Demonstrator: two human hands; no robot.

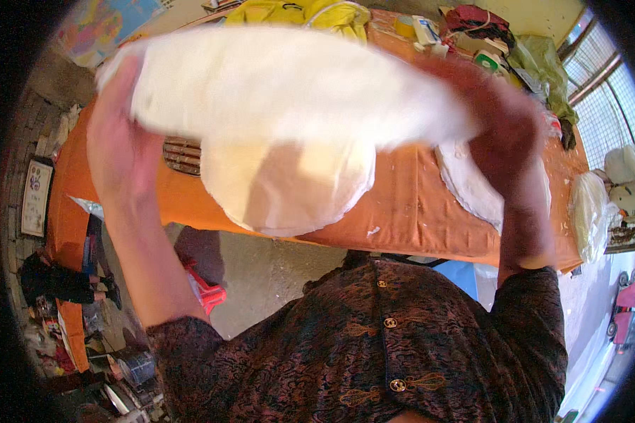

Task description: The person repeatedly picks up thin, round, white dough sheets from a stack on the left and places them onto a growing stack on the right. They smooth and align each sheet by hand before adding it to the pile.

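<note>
A white, soft-looking sheet (275, 84) is raised above the table, blurred by motion. Its left end is in the grip of my left hand (124, 127), with the thumb over the near face. My right hand (502, 121), badly blurred, is at the sheet's other end and seems to hold it; its fingers are hard to make out. Below the sheet, a round, flat white piece (317, 195) lies at the table's front edge, partly in shadow and with its far part hidden. Another white piece (463, 182) with a ragged rim lies under my right forearm.
An orange cloth (402, 201) covers the table. A brown slatted object (182, 156) sits left of the round piece. Yellow fabric (296, 13) and a dark red bag (476, 24) lie at the back. Clear plastic bags (587, 217) stand at the right end, near a mesh window (608, 116).
</note>
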